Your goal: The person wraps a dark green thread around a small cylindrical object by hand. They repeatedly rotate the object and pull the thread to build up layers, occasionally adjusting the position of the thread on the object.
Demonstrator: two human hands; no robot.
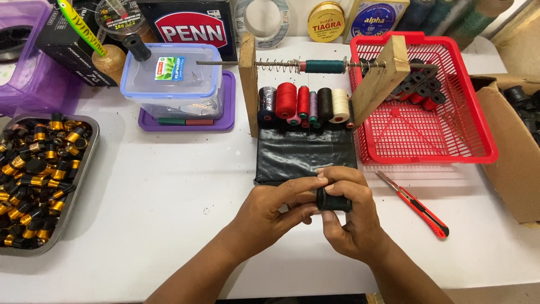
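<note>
Two bare forearms are showing from the bottom edge of the head view, with no sleeves, watch or bracelet covering them. The left hand (267,211) and right hand (351,217) are wearing no gloves and no rings. The fingernails are showing short and unpainted, and the knuckles are creasing plainly.

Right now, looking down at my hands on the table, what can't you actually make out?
- Dark spool, head view: mostly wrapped by right hand and left hand; its ends and any loose thread are hidden.
- Cardboard box: cut off by the right edge, contents barely visible.
- Metal tray: cut off at the left edge; its black-and-gold pieces are too small to identify.
- Clear lidded container: cloudy walls blur what's inside.
</note>
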